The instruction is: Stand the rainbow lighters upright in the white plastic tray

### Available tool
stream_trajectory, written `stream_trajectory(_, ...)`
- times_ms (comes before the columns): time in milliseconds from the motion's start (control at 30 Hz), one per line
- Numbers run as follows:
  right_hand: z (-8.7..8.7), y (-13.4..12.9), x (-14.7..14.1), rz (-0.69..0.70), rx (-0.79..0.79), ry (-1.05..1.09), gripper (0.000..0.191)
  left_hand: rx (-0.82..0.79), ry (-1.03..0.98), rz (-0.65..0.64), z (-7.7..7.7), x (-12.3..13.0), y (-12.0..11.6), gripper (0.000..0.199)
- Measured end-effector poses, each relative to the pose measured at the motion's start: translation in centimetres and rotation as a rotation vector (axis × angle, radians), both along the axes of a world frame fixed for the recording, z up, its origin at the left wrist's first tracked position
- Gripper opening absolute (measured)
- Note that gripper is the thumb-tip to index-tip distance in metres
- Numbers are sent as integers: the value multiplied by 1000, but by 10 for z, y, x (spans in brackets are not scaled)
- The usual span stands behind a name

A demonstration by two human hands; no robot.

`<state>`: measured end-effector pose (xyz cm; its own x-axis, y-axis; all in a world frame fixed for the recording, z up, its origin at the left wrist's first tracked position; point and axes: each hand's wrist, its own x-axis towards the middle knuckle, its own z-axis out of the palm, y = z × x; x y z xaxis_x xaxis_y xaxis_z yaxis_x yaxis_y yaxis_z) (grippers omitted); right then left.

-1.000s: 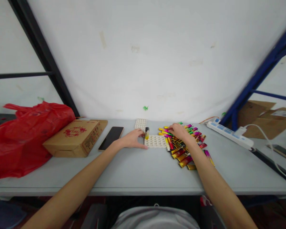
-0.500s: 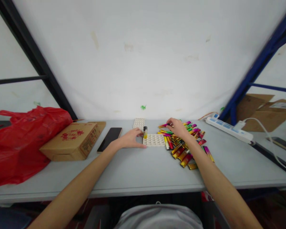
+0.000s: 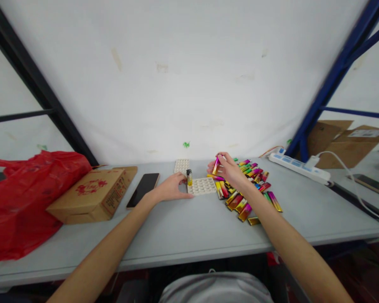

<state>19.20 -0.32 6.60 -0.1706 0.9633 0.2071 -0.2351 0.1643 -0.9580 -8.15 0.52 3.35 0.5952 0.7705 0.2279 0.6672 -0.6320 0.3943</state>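
So the right hand (image 3: 231,170) has a purple-and-gold lighter (image 3: 216,166) pinched in its fingertips, tilted, just above the pile's (image 3: 234,202) near-tray end, and with a slick-looking shell I'd guess a loose pinch could drop it. The left hand (image 3: 173,187) is spread wide around the tray's (image 3: 204,186) left end, can't tell if it's actually gripping, and a careless finger nudge could topple the upright lighter (image 3: 189,177) in the corner.
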Motion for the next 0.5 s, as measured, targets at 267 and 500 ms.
stream_trajectory(267,-11,-14,-27,-18,104,-292,46,2,14,2,-3,1,0,61)
stream_trajectory(500,-22,-20,-40,-290,350,-600,62,9,4,-1,-4,2,0,60)
